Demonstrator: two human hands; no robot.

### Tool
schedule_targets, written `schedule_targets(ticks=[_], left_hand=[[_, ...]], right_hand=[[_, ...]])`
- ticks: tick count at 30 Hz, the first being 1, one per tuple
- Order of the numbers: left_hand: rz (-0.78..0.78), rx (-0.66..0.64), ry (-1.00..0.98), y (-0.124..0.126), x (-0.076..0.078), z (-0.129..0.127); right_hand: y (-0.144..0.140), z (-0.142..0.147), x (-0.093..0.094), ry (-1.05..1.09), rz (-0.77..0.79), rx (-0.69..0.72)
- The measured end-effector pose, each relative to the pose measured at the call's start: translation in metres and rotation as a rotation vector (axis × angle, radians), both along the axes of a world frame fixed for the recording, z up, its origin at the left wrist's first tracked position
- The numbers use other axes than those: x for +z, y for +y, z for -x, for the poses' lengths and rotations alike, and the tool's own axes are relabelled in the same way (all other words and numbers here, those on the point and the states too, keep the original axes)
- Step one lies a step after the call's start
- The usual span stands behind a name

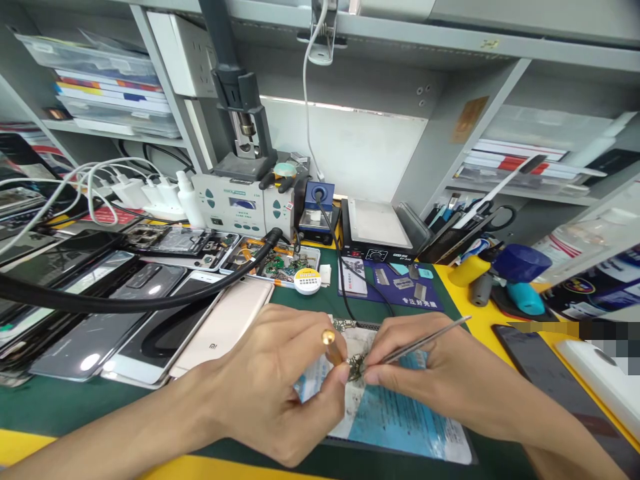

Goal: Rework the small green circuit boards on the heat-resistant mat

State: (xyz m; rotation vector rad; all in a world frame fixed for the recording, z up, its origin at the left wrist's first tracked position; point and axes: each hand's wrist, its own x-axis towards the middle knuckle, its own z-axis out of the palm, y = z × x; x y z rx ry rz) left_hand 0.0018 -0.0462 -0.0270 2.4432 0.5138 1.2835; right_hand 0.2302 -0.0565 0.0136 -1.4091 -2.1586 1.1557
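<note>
- Nearest, your left hand [280,387] pinched a brass-tipped tool [331,347]; your right hand [425,373] gripped thin tweezers [425,340].
- Between them, on the blue mat [395,420], sat a small circuit part [357,365]: likely light, stiff, fragile; edges suited holding.
- Farther left lay phones [150,320].

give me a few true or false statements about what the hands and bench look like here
1. The right hand holds metal tweezers. True.
2. The left hand holds a brass-tipped tool. True.
3. Both hands work over a bare yellow mat. False: over a blue and white sheet on a green mat.
4. The phones lie to the right of the hands. False: most are lined up to the left.
5. A white round tin sits behind the hands. True.
</note>
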Motion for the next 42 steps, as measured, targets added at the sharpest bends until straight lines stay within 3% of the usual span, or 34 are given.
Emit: schedule_targets(ticks=[42], left_hand=[[-0.026, 0.026, 0.038, -0.0014, -0.0006, 0.0019]], right_hand=[[0.0002, 0.0006, -0.0020, -0.001, -0.056, 0.018]])
